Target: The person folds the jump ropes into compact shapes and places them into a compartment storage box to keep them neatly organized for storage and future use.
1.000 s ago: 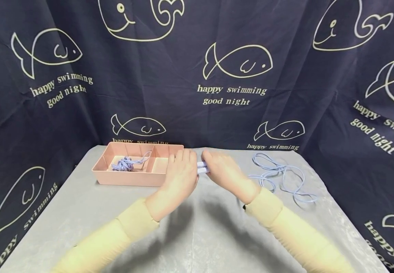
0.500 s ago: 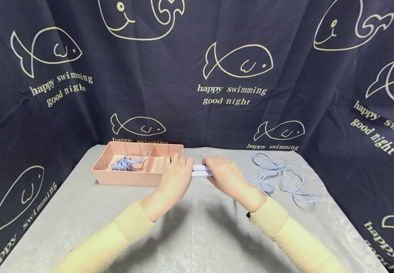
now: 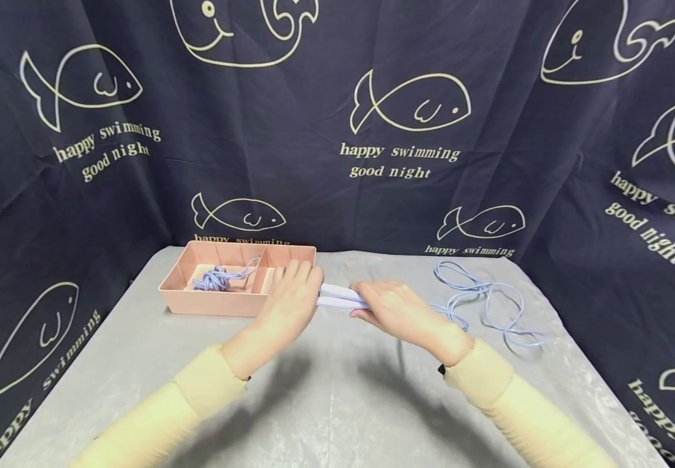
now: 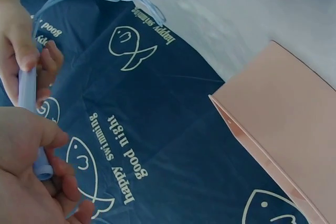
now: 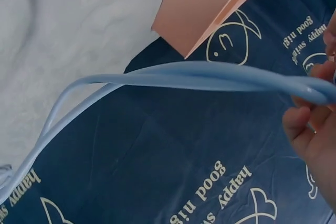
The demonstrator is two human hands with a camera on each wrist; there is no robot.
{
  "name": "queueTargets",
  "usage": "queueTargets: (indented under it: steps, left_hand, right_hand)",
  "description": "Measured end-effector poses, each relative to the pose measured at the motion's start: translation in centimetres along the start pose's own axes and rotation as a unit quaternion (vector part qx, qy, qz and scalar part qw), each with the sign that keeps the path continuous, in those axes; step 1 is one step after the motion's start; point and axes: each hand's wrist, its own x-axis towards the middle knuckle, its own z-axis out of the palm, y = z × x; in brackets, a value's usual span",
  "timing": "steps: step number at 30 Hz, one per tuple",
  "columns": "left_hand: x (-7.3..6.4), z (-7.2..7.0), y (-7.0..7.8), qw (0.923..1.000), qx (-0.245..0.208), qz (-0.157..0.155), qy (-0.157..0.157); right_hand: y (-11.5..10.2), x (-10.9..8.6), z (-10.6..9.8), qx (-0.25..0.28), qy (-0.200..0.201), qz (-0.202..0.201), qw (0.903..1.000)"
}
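Both hands hold a light-blue jump rope between them over the table, just right of the box. My left hand (image 3: 290,296) grips the far ends of its two pale handles (image 3: 340,296), which lie side by side. In the left wrist view a round handle end (image 4: 43,172) pokes out between the left fingers. My right hand (image 3: 398,312) wraps the other end of the handles, where the cords come out. The right wrist view shows the doubled cord (image 5: 199,75) running from that hand in an arc. Its loose loops (image 3: 486,292) lie on the table at right.
A pink divided box (image 3: 211,303) stands at the back left, right behind the left hand. A bundled blue cord (image 3: 216,279) lies in its left compartment. The grey table (image 3: 325,396) meets a dark fish-print curtain (image 3: 302,143) at the back and sides.
The hands have drawn apart, the left going left and slightly down, the right going slightly right and down. A longer stretch of the handles shows between them.
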Motion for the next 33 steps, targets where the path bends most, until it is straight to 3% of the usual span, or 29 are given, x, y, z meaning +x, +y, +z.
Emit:
queueTargets:
  steps: [6,12,18,22,28,33]
  left_hand:
    - [0.4,0.0,-0.1,0.9986,0.034,0.006,0.041]
    - [0.9,0.0,0.9,0.9942,0.069,0.027,0.078]
    - [1.1,0.4,1.8,0.9905,0.111,0.049,0.064]
    - [1.1,0.8,1.7,0.9884,0.125,0.063,0.06]
    - [1.1,1.4,1.3,0.9878,0.114,0.08,0.07]
    - [1.3,1.8,1.2,0.9876,0.103,0.088,0.08]
  right_hand:
    - [-0.4,0.1,-0.3,0.033,-0.021,0.035,0.9986]
    - [-0.8,0.8,-0.4,0.048,-0.031,0.062,0.9965]
    - [-1.0,1.4,-0.6,0.097,-0.044,0.076,0.9914]
    - [-1.1,1.7,-1.0,0.149,-0.065,0.091,0.9825]
    - [-1.0,1.8,-1.1,0.197,-0.094,0.114,0.9692]
    - [-1.0,1.8,-1.0,0.214,-0.103,0.12,0.964]
